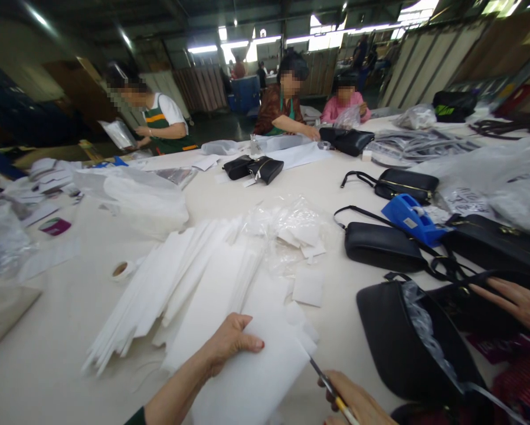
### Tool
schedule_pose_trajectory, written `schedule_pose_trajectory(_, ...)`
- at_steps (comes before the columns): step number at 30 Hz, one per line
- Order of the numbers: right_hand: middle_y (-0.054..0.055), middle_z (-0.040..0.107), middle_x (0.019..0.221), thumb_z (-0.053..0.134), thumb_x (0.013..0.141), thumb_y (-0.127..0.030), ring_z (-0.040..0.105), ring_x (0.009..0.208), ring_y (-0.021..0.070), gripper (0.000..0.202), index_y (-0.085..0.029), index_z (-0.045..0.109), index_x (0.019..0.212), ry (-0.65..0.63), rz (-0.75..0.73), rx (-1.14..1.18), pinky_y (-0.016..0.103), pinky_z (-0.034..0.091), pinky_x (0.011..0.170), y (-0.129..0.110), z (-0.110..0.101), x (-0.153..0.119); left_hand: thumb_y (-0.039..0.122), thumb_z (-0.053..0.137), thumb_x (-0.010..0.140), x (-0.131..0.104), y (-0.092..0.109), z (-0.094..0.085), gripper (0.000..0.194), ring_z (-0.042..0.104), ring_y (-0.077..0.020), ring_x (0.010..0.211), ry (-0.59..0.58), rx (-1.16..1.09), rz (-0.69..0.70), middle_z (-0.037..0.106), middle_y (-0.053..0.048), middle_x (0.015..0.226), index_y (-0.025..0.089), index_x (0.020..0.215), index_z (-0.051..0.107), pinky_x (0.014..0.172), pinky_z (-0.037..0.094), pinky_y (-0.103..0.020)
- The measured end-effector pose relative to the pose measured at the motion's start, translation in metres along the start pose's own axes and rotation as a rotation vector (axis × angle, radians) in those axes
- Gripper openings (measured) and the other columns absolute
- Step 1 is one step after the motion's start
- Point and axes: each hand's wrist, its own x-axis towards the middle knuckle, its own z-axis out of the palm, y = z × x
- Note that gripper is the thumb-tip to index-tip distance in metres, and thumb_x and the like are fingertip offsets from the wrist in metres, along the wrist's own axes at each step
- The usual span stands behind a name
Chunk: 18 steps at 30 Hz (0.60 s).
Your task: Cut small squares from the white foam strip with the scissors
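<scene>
My left hand [236, 342] is closed on the edge of a white sheet [265, 378], thumb on top, at the lower middle. To its right, my right hand [351, 395] grips scissors [321, 373] with yellow on the handle. The blades point up and left, at the right edge of the white sheet. Beyond my left hand lie fanned stacks of long white strips [154, 283]. A small white square [308, 286] and clear plastic wrap [291, 221] are just past the sheet.
Black bags [382, 245] and a blue tape dispenser [413, 219] lie to the right. At the right edge is another person's hand [519, 304]. A tape roll [120, 270] sits left of the strips. Several people are across the table [300, 186].
</scene>
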Motion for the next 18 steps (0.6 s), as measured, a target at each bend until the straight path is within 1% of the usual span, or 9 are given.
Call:
schedule_pose_trajectory(5,0.004,0.056,0.086,0.045,0.069,-0.069,0.051,0.075,0.0183,0.055,-0.021,0.052,0.094,0.018,-0.021,-0.007,0.030,0.042,0.075,0.017,0.007,0.004,0.026,0.079,0.043,0.000,-0.001,-0.002,0.033,0.060,-0.0178,0.051,0.027,-0.011,-0.006,0.068,-0.006,0.060,0.009,0.067,0.066,0.047,0.045,-0.025)
schedule_pose_trajectory(8,0.005,0.057,0.089,0.045,0.070,-0.068,0.053,0.079,0.0195,0.056,-0.021,0.053,0.097,0.034,-0.026,-0.014,0.031,0.043,0.077,0.021,0.008,0.003,0.027,0.079,0.042,0.001,-0.002,-0.002,0.034,0.059,-0.0176,0.051,0.037,-0.009,-0.011,0.068,-0.007,0.061,0.008,0.068,0.067,0.047,0.046,-0.025)
schedule_pose_trajectory(12,0.006,0.058,0.096,0.045,0.071,-0.067,0.054,0.086,0.0212,0.057,-0.022,0.052,0.105,0.040,-0.060,0.014,0.032,0.043,0.081,0.025,0.008,0.002,0.027,0.079,0.043,0.002,-0.001,-0.002,0.034,0.060,-0.0177,0.051,0.038,-0.011,-0.005,0.069,-0.007,0.062,0.008,0.069,0.067,0.047,0.046,-0.025)
schedule_pose_trajectory(15,0.007,0.058,0.098,0.045,0.072,-0.067,0.054,0.088,0.0215,0.058,-0.022,0.052,0.109,0.042,-0.075,0.017,0.032,0.043,0.082,0.030,0.010,0.001,0.026,0.079,0.043,0.003,0.001,-0.003,0.034,0.060,-0.0182,0.051,0.043,-0.017,-0.002,0.068,-0.008,0.062,0.008,0.068,0.066,0.047,0.045,-0.025)
schedule_pose_trajectory(18,0.007,0.058,0.097,0.047,0.071,-0.066,0.054,0.087,0.0213,0.058,-0.023,0.053,0.109,0.063,-0.070,0.024,0.032,0.044,0.081,0.035,0.012,0.002,0.027,0.078,0.044,0.004,0.001,-0.005,0.035,0.060,-0.0188,0.052,0.057,-0.028,0.006,0.068,-0.008,0.062,0.008,0.071,0.067,0.048,0.046,-0.026)
